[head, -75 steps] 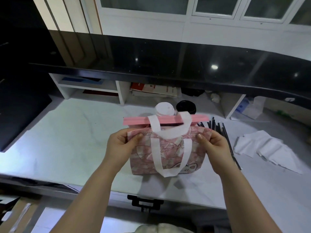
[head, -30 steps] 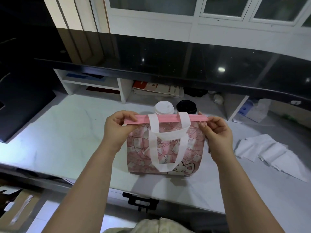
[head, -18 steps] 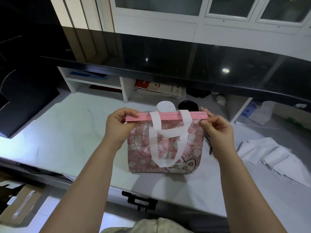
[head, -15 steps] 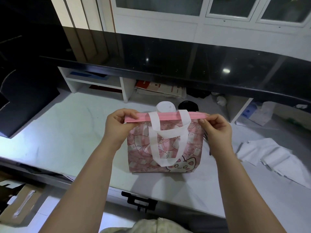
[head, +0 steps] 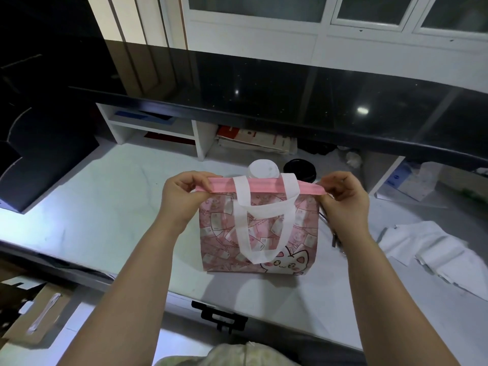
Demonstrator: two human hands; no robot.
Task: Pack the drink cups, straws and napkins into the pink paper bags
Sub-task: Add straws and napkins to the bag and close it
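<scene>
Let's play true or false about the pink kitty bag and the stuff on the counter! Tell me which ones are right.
1. Both hands pinch the pink bag's top edge: the left hand at one end, the right hand at the other. True.
2. The bag lies flat on the counter. False: it stands upright.
3. A white-lidded cup stands behind the bag. True.
4. The white napkins are left of the bag. False: they lie to its right.
5. The bag's handles are black. False: they are white.

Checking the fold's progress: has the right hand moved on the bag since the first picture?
Yes. The right hand went from the bag's side up to the pink top strip, pinching its right end.
</scene>
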